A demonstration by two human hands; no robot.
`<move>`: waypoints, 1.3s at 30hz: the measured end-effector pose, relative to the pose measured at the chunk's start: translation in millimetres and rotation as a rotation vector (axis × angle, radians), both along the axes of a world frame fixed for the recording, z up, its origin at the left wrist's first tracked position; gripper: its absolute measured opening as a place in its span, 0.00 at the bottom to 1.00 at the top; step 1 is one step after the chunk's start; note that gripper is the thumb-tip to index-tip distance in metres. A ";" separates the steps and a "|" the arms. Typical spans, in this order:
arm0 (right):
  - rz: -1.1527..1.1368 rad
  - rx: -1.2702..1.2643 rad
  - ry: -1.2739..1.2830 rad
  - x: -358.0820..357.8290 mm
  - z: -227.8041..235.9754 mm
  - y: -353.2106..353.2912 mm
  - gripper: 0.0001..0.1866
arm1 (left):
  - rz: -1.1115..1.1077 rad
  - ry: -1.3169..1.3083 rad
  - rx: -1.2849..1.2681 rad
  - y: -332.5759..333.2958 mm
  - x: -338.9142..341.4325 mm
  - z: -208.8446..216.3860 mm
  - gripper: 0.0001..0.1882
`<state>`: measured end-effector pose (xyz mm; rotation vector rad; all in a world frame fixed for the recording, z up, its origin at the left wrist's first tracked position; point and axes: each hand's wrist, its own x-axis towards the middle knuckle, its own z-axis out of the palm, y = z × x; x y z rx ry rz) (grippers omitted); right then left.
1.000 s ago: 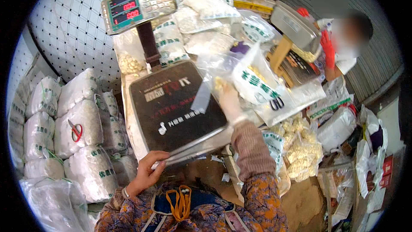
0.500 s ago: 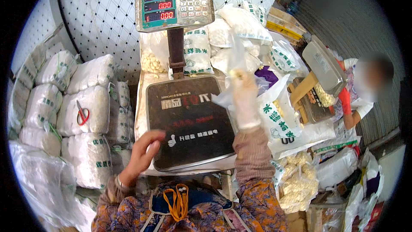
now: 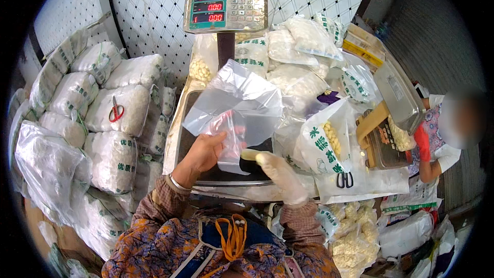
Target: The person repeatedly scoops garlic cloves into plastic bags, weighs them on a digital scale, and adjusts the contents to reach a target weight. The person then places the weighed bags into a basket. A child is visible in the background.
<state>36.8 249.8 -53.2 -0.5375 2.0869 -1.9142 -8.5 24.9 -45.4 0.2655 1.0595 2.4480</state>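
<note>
Over the scale [image 3: 253, 176], left hand [image 3: 202, 153] pinches plastic [image 3: 246, 104] — right hand [image 3: 280, 177] angled inward

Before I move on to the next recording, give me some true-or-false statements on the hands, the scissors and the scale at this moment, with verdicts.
1. The left hand holds a clear plastic bag. True.
2. The right hand is bare. False: it wears a pale glove.
3. The red-handled scissors lie on the stacked filled bags to the left. True.
4. The scale display is dark. False: red digits are lit on it.
5. The clear plastic bag lies flat on the floor. False: it is held up over the scale platform.
6. The co-worker's visible hand is in a red glove. True.
</note>
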 end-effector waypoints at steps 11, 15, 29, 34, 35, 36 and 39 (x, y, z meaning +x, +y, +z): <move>-0.823 -0.494 0.020 -27.6 -13.3 -42.8 0.08 | 0.290 0.097 -0.773 -79.2 36.5 28.5 0.15; -0.484 -0.579 -0.123 -21.4 -21.9 -85.7 0.11 | 0.353 0.794 -0.758 -35.0 31.4 20.4 0.09; -0.738 -0.070 0.277 -15.4 46.2 -68.7 0.13 | 0.891 1.317 -1.287 -41.7 34.2 44.8 0.37; -0.645 0.954 1.015 -17.6 81.2 -62.4 0.08 | 0.909 1.429 -1.373 -48.8 -15.5 61.0 0.23; -0.629 1.152 1.155 -22.7 80.5 -54.0 0.08 | 0.862 1.479 -1.402 -60.8 -19.9 61.7 0.19; -0.603 1.256 1.139 -26.9 76.8 -45.8 0.06 | 1.000 1.494 -1.384 -73.0 -24.2 63.2 0.15; -0.762 1.438 1.104 -37.1 64.9 -18.2 0.06 | 1.151 1.365 -1.496 -119.8 -38.8 76.5 0.11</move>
